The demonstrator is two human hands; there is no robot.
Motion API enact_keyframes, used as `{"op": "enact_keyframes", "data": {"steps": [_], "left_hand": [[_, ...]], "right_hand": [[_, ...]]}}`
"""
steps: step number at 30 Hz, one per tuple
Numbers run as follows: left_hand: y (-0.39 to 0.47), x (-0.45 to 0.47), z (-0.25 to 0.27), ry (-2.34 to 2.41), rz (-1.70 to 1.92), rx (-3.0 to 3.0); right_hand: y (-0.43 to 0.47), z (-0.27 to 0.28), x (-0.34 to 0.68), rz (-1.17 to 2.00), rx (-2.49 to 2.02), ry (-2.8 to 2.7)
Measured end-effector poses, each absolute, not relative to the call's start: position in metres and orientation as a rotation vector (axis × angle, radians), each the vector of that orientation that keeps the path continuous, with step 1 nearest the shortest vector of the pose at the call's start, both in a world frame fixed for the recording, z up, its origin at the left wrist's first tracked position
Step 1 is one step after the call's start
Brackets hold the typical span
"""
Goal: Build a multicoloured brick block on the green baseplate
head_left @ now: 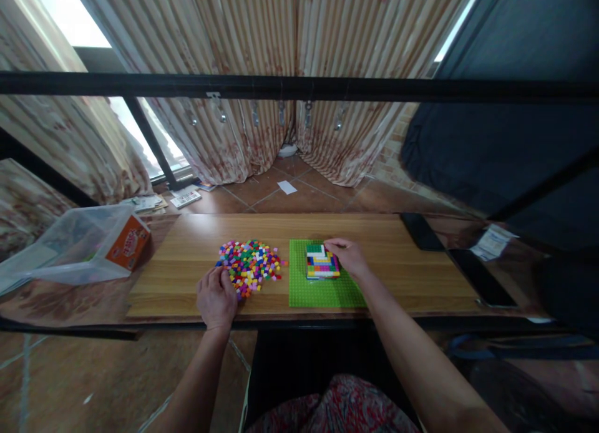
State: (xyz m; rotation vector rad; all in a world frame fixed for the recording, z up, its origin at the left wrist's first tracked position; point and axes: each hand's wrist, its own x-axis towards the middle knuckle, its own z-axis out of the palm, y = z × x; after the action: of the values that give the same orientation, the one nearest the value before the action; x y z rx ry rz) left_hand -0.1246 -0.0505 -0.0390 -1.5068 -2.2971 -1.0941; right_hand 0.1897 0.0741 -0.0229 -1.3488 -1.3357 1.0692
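Observation:
A low, many-coloured block of toy building bricks (322, 267) stands on a green studded baseplate (299, 292). My right hand (345, 256) is at the block's far right corner, thumb and fingertips pinched together; whatever is between them is too small to make out. To the left of the baseplate, loose small bricks (253, 264) lie in a mixed-colour heap. My left hand (218, 297) rests at the near left edge of this heap with its fingers curled in. Its fingertips touch or almost touch the bricks, and what they hold, if anything, is hidden.
The wooden board (187, 246) bears all this. A clear plastic tub (79, 233) with an orange label stands at left. A black phone (421, 231) and another dark flat device (482, 277) lie at right, near a white packet (493, 241). A dark bar (299, 88) crosses beyond.

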Motion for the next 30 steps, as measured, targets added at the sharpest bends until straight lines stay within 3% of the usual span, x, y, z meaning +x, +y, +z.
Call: {"op": "enact_keyframes", "data": {"steps": [26, 30], "left_hand": [[-0.05, -0.122, -0.041, -2.286, -1.056, -1.518], [-0.05, -0.122, -0.04, -2.282, -1.084, -1.514]], "right_hand": [[0.082, -0.004, 0.198, 1.335, -1.325, -1.457], [0.075, 0.004, 0.203, 1.147, -1.344, -1.284]]}}
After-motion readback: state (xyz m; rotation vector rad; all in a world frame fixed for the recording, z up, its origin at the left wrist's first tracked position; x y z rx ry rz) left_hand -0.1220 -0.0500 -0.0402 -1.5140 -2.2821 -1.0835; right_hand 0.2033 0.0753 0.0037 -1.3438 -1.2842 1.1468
